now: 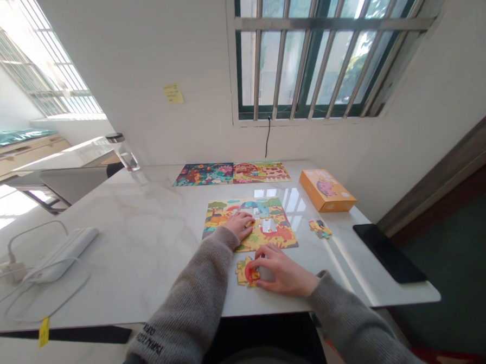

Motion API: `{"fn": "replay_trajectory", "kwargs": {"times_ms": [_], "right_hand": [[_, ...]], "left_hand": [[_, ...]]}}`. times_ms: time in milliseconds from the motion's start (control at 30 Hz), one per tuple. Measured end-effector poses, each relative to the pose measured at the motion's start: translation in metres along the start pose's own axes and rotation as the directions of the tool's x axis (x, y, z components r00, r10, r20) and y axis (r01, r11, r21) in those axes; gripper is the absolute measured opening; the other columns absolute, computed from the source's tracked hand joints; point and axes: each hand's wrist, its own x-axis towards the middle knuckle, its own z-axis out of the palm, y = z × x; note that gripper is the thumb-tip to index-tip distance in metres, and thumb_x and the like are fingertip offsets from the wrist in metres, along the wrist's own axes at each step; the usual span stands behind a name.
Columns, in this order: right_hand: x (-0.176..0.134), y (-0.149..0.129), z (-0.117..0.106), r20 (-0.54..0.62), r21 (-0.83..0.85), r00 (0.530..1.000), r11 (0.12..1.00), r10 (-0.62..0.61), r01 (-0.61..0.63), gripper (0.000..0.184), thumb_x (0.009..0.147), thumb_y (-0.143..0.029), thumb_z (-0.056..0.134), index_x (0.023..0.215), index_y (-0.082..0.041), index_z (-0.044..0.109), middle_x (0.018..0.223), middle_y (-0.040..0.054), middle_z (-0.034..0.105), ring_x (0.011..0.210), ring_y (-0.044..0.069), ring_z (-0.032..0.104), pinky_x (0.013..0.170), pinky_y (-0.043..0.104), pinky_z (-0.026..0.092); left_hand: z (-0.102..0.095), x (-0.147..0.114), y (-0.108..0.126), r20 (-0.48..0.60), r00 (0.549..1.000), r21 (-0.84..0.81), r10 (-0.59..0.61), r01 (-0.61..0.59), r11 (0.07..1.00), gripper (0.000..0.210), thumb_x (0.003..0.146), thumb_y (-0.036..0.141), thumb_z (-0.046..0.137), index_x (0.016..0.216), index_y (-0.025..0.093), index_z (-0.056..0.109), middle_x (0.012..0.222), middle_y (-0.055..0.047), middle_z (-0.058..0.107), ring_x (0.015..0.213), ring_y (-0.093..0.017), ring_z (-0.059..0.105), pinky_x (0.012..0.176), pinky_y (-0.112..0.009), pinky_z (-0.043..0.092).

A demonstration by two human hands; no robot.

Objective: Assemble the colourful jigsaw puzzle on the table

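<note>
A colourful animal jigsaw puzzle (277, 233) lies mostly assembled in front of me, with white gaps showing the table near its middle. My left hand (239, 224) rests flat on the puzzle, fingers stretched out over its centre. Just below the puzzle's lower edge is a small cluster of puzzle pieces (241, 271). My right hand (277, 269) curls its thumb and fingers around a puzzle piece (252, 271) with a red shape, at the right side of that cluster. Whether the piece is lifted I cannot tell. Further right lie more loose pieces (320, 229).
An orange box (327, 190) and a black phone (387, 253) are at the right of the marble table (148, 236). Two picture sheets (204, 174) lie by the wall. At left are a white power strip (63, 255) with cables and a clear bottle (124, 153).
</note>
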Motion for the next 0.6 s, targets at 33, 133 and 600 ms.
{"fn": "replay_trajectory", "kwargs": {"times_ms": [33, 133, 600], "right_hand": [[0.000, 0.000, 0.000, 0.002, -0.003, 1.000, 1.000, 0.002, -0.002, 0.033, 0.082, -0.025, 0.076, 0.114, -0.030, 0.069, 0.109, 0.0053, 0.059, 0.106, 0.023, 0.054, 0.100, 0.041, 0.046], [0.001, 0.000, 0.000, 0.000, -0.008, 1.000, 1.000, 0.005, -0.005, 0.032, 0.082, -0.024, 0.076, 0.113, -0.030, 0.069, 0.110, 0.0053, 0.060, 0.106, 0.023, 0.054, 0.100, 0.041, 0.046], [-0.002, 0.017, -0.005, -0.246, -0.078, 0.968, 0.996, -0.053, 0.035, 0.038, 0.082, -0.024, 0.075, 0.118, -0.024, 0.062, 0.110, 0.0083, 0.067, 0.105, 0.026, 0.062, 0.093, 0.044, 0.055]], "left_hand": [[0.000, 0.000, 0.000, 0.004, 1.000, 0.004, 0.001, -0.001, 1.000, 0.031, 0.091, 0.028, 0.060, 0.120, 0.022, 0.069, 0.129, -0.009, 0.064, 0.121, -0.026, 0.055, 0.113, -0.042, 0.040], [-0.001, -0.001, 0.001, 0.008, 1.000, 0.010, 0.003, -0.003, 1.000, 0.031, 0.091, 0.028, 0.060, 0.120, 0.022, 0.069, 0.129, -0.008, 0.064, 0.121, -0.026, 0.055, 0.114, -0.042, 0.040], [-0.005, 0.000, 0.009, -0.179, 0.984, -0.217, 0.006, -0.045, 0.975, 0.023, 0.092, 0.026, 0.055, 0.106, 0.017, 0.072, 0.107, -0.009, 0.072, 0.105, -0.024, 0.063, 0.101, -0.040, 0.047]]}}
